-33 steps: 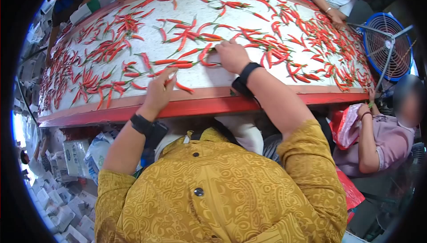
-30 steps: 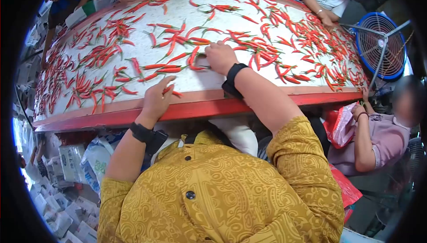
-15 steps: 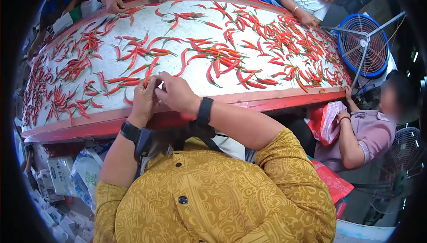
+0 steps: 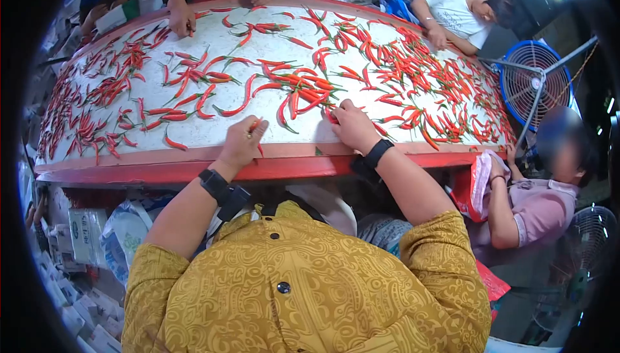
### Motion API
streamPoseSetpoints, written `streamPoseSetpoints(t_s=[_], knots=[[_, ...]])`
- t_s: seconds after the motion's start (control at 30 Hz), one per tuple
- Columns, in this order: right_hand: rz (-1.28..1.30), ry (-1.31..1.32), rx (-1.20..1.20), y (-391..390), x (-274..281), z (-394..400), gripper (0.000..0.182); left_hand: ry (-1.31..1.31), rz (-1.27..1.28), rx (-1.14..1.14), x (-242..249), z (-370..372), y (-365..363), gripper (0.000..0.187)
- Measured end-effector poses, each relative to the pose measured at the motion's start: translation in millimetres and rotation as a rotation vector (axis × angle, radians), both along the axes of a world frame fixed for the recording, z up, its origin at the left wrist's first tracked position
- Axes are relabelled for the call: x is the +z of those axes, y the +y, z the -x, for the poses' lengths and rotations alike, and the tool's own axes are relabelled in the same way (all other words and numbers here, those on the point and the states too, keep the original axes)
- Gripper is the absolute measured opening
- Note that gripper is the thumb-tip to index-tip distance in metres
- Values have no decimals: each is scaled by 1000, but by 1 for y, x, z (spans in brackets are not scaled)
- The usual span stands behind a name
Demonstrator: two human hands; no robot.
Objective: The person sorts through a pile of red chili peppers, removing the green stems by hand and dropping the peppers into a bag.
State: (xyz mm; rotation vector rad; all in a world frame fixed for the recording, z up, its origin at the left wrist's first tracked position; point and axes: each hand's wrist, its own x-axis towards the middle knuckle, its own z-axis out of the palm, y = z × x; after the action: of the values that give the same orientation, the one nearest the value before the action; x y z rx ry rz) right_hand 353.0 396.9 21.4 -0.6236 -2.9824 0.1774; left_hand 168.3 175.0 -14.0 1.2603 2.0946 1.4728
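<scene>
My left hand (image 4: 241, 144) is closed near the front edge of the table, and bits of a red chili pepper (image 4: 260, 151) show beside its fingers. To its right, my right hand (image 4: 355, 127) reaches down to the white table top (image 4: 219, 130) with fingers pinched on another red chili (image 4: 331, 116). Just beyond my hands lies a cluster of red chilies with green stems (image 4: 303, 87). A long curved chili (image 4: 240, 100) rests left of that cluster, above my left hand. How many chilies my left hand holds is hidden.
A raised red rim (image 4: 284, 167) borders the table. Many chilies (image 4: 97, 127) are spread left and right. Across it are a co-worker's hands (image 4: 182, 17) and another person in white (image 4: 455, 14). At right, a person holds a pink-red bag (image 4: 475, 182) near a blue fan (image 4: 531, 85).
My hands were together over the chilies and are now apart. The right hand has moved right to the cluster's near side; the left has shifted right and slightly towards me. The view has shifted slightly.
</scene>
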Motion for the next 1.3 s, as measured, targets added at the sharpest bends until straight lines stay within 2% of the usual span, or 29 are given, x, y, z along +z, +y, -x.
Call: streamPoseSetpoints(t_s=[0.13,0.2,0.33,0.4,0.47,0.53,0.57,0.6,0.67,0.73,0.77,0.83,0.87,0.9,0.93,1.03,1.07,1.1,1.17,1.2,1.27,1.3], knots=[[123,-134,167,21,7,17,24,14,44,-47,7,-20,17,34],[149,-97,176,31,24,28,26,53,69,-43,5,-27,26,32],[134,72,-10,84,24,48,35,85,67,-36,10,-47,40,28],[-37,-128,-204,125,12,48,50,123,55,-51,9,-56,50,28],[89,-275,-343,144,-2,39,55,161,99,-63,11,-66,59,27],[-26,-338,-57,129,-2,30,56,172,91,-73,10,-73,68,25],[-5,-432,88,123,8,30,52,180,87,-75,9,-77,72,23],[141,-351,106,123,6,31,52,171,83,-79,7,-81,76,23],[214,-139,184,130,-2,19,52,182,86,-59,5,-88,84,23],[423,-67,153,147,20,-3,53,160,113,-68,9,-97,91,23],[504,-42,31,158,31,-20,53,161,113,-70,8,-101,95,24],[203,-24,-59,200,33,-52,58,161,111,-73,10,-109,105,25],[267,-114,-179,231,27,-68,60,157,104,-80,11,-113,109,25],[165,-163,-273,267,2,-87,67,152,98,-87,11,-118,113,25],[205,-326,-372,270,14,-98,74,152,99,-83,10,-122,116,25],[298,-304,-466,279,-11,-102,75,184,150,-71,9,-132,131,25],[261,-374,-355,281,-18,-96,72,187,157,-71,9,-137,135,25],[339,-252,-316,263,-14,-92,68,191,165,-70,8,-141,139,25],[176,-249,-31,255,-25,-76,61,202,169,-60,8,-150,146,24],[301,-203,56,250,-26,-75,60,213,177,-54,7,-153,148,23],[417,-230,132,230,13,-77,61,197,165,-54,11,-164,155,22],[389,-143,131,239,18,-74,58,172,154,-57,11,-169,158,20]])
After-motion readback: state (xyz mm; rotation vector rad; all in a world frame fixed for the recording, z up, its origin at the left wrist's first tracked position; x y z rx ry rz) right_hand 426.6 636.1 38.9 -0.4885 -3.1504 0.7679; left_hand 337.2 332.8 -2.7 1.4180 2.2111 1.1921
